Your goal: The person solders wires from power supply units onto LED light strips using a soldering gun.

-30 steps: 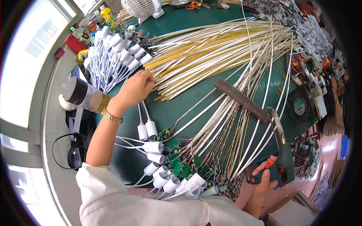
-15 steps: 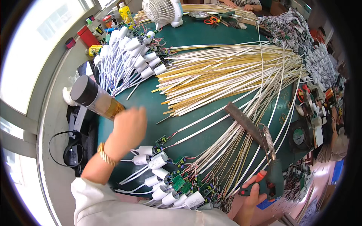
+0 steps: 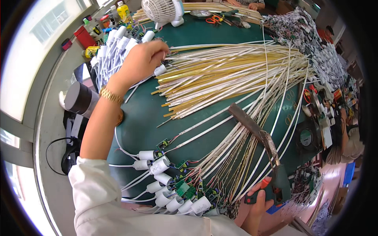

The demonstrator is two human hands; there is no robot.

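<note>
My left hand (image 3: 146,57) reaches over a bundle of white tubular lamp-driver housings (image 3: 112,49) with white cords at the back left. Its fingers curl into a pinch beside the housings' boards and thin wires; whatever they grip is too small to make out. In the lower right, my right hand (image 3: 256,202) is wrapped around the handle of a soldering gun (image 3: 280,183), dark green with a red trigger. The gun's metal barrel (image 3: 248,120) lies above the LED strips (image 3: 226,157). More white housings (image 3: 159,166) with green circuit boards (image 3: 183,188) sit in front of me, wired to strips.
A thick stack of white and yellow strips (image 3: 220,74) covers the middle of the green table (image 3: 138,122). Beside my left forearm stands a dark-lidded bottle (image 3: 80,98). A white fan (image 3: 163,11), orange-handled pliers (image 3: 214,19) and another person's hands (image 3: 252,5) are farther back.
My left hand has moved up and away from beside the bottle to the far bundle of housings. My right hand still holds the soldering gun. The whole view has shifted slightly.
</note>
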